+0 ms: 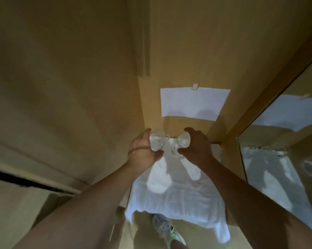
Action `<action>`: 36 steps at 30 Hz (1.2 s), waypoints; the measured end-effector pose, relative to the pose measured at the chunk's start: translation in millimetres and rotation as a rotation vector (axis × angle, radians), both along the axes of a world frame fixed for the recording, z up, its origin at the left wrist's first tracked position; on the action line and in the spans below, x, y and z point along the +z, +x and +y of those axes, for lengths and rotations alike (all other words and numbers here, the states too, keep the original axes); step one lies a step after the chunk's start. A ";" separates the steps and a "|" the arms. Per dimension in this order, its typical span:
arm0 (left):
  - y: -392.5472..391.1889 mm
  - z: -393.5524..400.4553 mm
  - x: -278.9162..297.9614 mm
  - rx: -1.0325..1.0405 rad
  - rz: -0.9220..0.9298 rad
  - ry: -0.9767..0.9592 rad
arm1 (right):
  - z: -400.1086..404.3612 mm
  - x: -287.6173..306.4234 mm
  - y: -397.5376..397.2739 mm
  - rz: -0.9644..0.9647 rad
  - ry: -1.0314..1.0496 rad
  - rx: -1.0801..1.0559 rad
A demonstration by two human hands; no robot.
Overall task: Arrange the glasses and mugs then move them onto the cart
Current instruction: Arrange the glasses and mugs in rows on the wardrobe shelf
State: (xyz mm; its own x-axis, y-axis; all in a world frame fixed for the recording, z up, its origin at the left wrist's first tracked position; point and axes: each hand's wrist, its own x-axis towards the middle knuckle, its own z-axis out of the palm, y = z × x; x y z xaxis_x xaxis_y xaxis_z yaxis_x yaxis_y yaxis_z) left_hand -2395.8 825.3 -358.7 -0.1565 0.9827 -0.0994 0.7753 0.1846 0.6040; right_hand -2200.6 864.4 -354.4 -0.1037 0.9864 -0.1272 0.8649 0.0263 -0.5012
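My left hand (142, 150) grips a clear glass mug (157, 141), whose handle points to the right. My right hand (196, 146) grips a second clear glass (180, 143), tilted toward the first. Both are held just above the far end of a surface draped in a white cloth (178, 193), close to the wooden wall. The two glasses are a small gap apart. No other glasses or mugs show on the cloth.
A white paper sheet (193, 103) is taped on the wooden wall behind. A mirror (286, 150) stands at the right and reflects the cloth. A wooden panel closes the left side. A foot in a sneaker (167, 229) stands on the floor below.
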 end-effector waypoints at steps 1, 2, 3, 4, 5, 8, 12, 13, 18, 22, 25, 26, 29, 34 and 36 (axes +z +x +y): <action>0.0 -2.0 17.2 0.011 -0.023 0.035 | -3.9 16.1 0.8 0.022 0.032 -0.023; -0.1 -4.7 33.7 0.018 -0.043 0.073 | -8.4 31.0 1.7 0.060 0.065 -0.053; -0.3 -8.6 50.3 0.027 -0.060 0.109 | -13.2 45.7 1.8 0.111 0.101 -0.083; -0.6 -13.2 65.8 0.037 -0.074 0.137 | -18.9 60.1 2.4 0.168 0.133 -0.111; -0.7 -18.2 80.4 0.044 -0.087 0.157 | -24.9 75.0 3.1 0.219 0.163 -0.132; -0.2 -35.9 120.7 0.050 -0.098 0.244 | -43.7 118.1 4.2 0.349 0.247 -0.167; 1.5 -60.9 174.8 0.116 -0.195 0.379 | -69.1 172.1 2.8 0.506 0.375 -0.211; 2.3 -66.8 187.8 0.133 -0.228 0.411 | -75.2 185.2 1.8 0.564 0.397 -0.230; 4.3 -98.6 240.6 0.202 -0.341 0.522 | -108.4 235.1 0.7 0.753 0.493 -0.327; 4.6 -128.6 265.6 0.222 -0.396 0.577 | -137.4 253.4 0.6 0.814 0.520 -0.327; 1.9 -154.8 274.6 0.207 -0.529 0.612 | -161.6 267.3 1.3 0.901 0.503 -0.326; 0.6 -163.3 275.8 0.200 -0.576 0.622 | -168.9 271.0 2.2 0.937 0.490 -0.325; -3.5 -188.2 273.0 0.185 -0.671 0.659 | -192.0 279.1 4.4 1.056 0.438 -0.319; -3.0 -227.0 267.3 0.134 -0.843 0.667 | -222.4 275.5 3.6 1.210 0.401 -0.246; -1.5 -239.1 264.8 0.130 -0.892 0.660 | -234.8 271.6 2.0 1.218 0.373 -0.227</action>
